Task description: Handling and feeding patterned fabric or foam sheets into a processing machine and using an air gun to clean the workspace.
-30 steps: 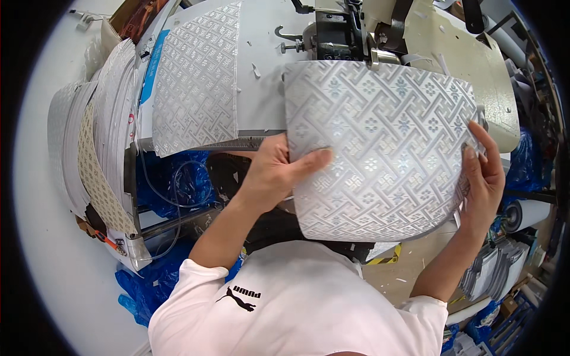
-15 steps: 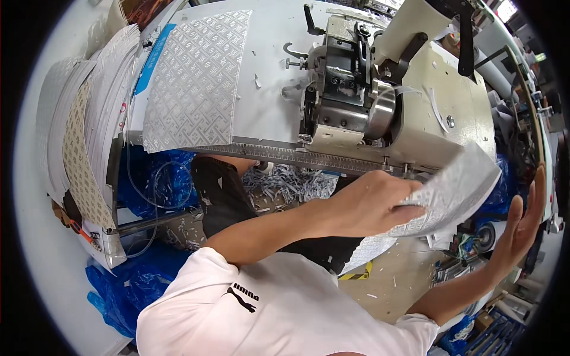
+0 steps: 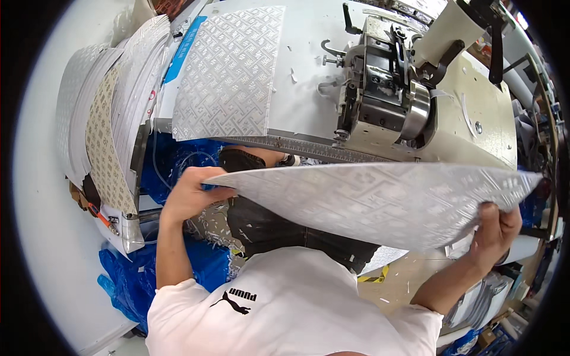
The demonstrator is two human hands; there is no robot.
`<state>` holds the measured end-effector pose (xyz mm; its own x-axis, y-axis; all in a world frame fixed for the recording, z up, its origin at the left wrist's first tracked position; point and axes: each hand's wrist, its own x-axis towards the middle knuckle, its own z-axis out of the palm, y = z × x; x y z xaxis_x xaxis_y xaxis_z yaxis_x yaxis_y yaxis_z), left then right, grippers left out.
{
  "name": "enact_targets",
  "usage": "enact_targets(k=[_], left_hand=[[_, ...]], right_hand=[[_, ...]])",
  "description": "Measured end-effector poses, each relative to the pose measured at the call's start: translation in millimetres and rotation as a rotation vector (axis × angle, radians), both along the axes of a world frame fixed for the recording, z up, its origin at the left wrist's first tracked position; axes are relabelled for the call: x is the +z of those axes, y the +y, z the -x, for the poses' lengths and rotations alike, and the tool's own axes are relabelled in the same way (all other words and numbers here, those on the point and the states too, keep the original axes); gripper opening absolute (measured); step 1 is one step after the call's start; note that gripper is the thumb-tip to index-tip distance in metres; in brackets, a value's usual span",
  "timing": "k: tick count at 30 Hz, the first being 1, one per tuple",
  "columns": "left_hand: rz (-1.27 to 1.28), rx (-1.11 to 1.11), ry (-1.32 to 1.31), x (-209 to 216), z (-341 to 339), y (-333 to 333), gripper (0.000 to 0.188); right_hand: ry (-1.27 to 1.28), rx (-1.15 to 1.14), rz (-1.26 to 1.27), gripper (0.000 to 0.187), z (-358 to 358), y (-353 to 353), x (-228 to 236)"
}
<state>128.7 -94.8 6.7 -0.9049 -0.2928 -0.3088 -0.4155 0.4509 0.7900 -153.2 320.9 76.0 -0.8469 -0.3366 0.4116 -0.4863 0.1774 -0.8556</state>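
A large silver-grey patterned sheet (image 3: 356, 199) stretches across in front of me, above my lap, its middle bowed. My left hand (image 3: 196, 193) pinches its left corner between thumb and fingers. At the other end my right hand (image 3: 499, 228) grips the lower right edge, thumb on the near face. Just beyond the sheet stands a cream and black machine (image 3: 380, 89) with a steel roller; the sheet hides part of its front edge. A similar patterned sheet (image 3: 228, 74) lies flat on the white table, left of the machine.
A thick stack of sheets (image 3: 113, 113) stands curved at the left, with an orange-handled cutter (image 3: 102, 217) near its lower end. A metal ruler (image 3: 291, 146) runs along the table's front edge. Blue plastic bags (image 3: 199, 258) lie below; paper shreds litter the floor.
My left hand has moved from the right side to the left, and the sheet now spans between both hands. My right hand, open before, has closed on the sheet's right end. The view has shifted.
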Motion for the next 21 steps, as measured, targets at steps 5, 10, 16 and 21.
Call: enact_targets(k=[5, 10, 16, 21], left_hand=[[-0.699, 0.752, 0.746, -3.7, -55.6, 0.4, 0.039], [-0.274, 0.705, 0.369, 9.3, -62.6, -28.4, 0.045], [-0.270, 0.677, 0.371, 39.7, -51.8, -57.9, 0.041], [-0.245, 0.646, 0.341, 56.5, -42.1, -69.1, 0.041]], right_hand=[[-0.529, 0.102, 0.194, 0.034, -19.5, -75.6, -59.6], [-0.528, 0.050, 0.256, 0.044, -50.6, -141.4, -54.5], [-0.551, 0.189, 0.262, 0.046, -41.8, -154.1, -66.6], [-0.557, 0.190, 0.221, 0.044, -35.5, -158.3, -65.2]])
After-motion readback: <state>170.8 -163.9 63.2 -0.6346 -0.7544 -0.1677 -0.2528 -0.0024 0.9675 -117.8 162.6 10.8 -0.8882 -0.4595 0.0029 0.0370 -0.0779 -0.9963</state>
